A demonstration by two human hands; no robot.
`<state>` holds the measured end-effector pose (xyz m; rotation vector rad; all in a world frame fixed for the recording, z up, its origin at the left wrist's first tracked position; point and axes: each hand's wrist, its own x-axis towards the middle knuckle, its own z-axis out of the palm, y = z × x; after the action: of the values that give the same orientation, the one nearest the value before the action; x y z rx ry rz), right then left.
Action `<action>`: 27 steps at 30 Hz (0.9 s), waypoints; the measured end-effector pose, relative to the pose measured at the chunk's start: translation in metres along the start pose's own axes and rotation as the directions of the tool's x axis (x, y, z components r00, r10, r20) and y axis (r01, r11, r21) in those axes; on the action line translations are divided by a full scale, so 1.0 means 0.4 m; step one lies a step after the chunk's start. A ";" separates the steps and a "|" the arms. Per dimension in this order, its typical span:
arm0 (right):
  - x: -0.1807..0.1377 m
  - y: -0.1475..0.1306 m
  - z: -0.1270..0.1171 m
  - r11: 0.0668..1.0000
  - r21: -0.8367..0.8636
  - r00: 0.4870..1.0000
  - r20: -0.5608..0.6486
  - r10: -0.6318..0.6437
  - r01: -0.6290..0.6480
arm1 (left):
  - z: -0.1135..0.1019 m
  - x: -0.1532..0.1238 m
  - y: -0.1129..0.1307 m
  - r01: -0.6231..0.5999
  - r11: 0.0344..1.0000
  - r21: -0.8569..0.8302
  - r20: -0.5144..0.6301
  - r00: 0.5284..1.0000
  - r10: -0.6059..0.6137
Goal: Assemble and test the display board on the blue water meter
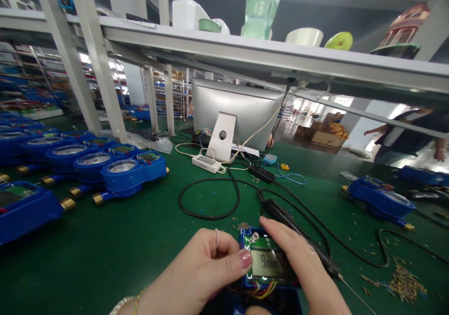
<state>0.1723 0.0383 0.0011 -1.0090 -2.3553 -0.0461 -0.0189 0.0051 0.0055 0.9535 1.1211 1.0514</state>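
A blue water-meter module with a green circuit board and a grey LCD showing digits lies at the bottom centre of the green table. My left hand is curled, its thumb pressed on the module's left edge. My right hand lies over the module's right side with the fingers held together, fingertips near the top edge. A black electric screwdriver lies just behind my right hand, its tip pointing down to the right. Coloured wires show under the module.
Rows of blue water meters fill the left side, and another blue meter sits at the right. Small brass screws are scattered right. A monitor's back, a power strip and black cables are behind. A person stands far right.
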 end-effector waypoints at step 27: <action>-0.014 0.013 0.028 0.997 -0.003 0.983 -0.167 -0.074 0.074 | -0.007 0.003 -0.001 -0.075 0.991 0.111 0.180 0.982 0.054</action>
<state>0.1734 0.0411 -0.0121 -0.8805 -2.2381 -0.1497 -0.0216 0.0064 0.0045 1.1603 1.0192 0.9407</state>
